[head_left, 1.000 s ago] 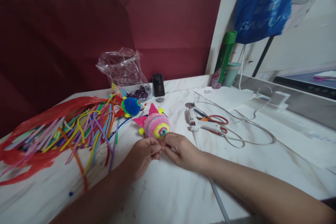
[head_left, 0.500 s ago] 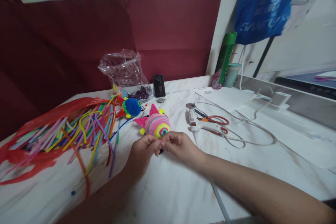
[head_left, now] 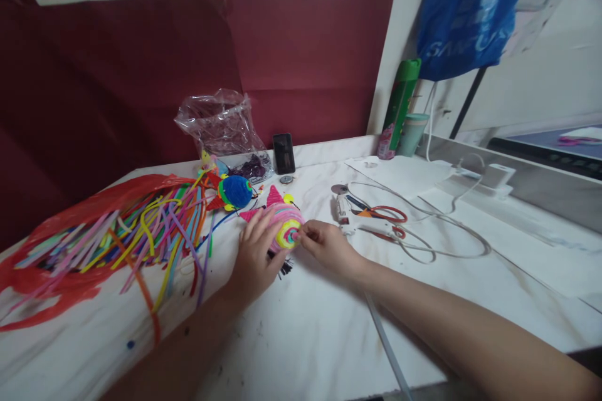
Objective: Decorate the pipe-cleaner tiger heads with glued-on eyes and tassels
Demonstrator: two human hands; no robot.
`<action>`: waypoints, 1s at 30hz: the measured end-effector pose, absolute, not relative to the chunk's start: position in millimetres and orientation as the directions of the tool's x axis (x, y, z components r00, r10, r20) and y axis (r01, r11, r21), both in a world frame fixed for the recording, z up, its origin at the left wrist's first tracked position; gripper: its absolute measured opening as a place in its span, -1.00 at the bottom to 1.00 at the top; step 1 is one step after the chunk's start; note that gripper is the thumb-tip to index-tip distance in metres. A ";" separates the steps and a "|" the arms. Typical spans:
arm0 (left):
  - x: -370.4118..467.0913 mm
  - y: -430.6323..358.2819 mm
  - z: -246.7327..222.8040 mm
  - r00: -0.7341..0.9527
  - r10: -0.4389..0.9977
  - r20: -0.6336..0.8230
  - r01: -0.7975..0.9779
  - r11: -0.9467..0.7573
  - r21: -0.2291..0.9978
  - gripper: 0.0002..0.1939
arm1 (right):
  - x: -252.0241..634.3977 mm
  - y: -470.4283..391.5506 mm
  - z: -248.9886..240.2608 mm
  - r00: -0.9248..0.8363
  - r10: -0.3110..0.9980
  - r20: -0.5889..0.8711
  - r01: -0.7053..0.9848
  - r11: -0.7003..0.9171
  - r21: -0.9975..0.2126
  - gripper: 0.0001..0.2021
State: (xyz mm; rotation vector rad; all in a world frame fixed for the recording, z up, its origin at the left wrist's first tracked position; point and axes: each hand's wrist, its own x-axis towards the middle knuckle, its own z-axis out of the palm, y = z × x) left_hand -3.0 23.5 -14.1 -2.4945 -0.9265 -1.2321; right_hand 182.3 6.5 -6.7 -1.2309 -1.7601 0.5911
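Pink between the clasping thumb and fingers of the left hand (head_left: 255, 252), the toy (head_left: 286, 225) sits on the table (head_left: 305, 338), its yellow-ringed end beside the right hand (head_left: 330, 250), pinched narrow, on what I cannot tell.

This looks like a craft workspace, given the glue gun (head_left: 362, 223), scissors (head_left: 365, 213) and heaped pipe cleaners (head_left: 155, 225).

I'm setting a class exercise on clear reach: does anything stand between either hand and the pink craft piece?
Nothing visible does. The left hand lies over the pink craft piece; the right hand is at its yellow-ringed end, touching or nearly. The glue gun lies off to the right, the blue craft piece back left.
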 end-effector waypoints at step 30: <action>0.6 33.0 -16.9 0.400 0.518 0.756 0.644 -0.746 0.170 -0.67 | 169.8 11.6 -20.2 -0.097 0.775 0.624 0.595 0.548 -0.588 -0.89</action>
